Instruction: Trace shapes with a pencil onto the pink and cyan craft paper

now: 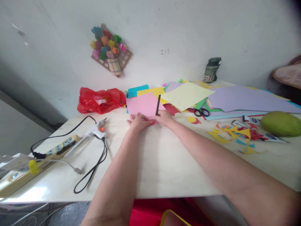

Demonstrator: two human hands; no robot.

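My left hand (139, 122) lies with fingers spread on the near edge of a pink sheet of paper (144, 103). Its fingertips touch a small red rounded piece (152, 122), whose full shape is partly covered. In my right hand (165, 118) a dark pen (158, 103) stands nearly upright, gripped low by the fingers. The pen's tip is hidden by the hand, beside the red piece at the paper's lower right corner.
Coloured sheets (188, 95) and black-handled scissors (201, 112) lie to the right, with paper scraps (231, 133), glue tubes and a green fruit (281, 123). A red plastic bag (101, 100), a glue gun (100, 128) and a power strip (63, 146) are on the left.
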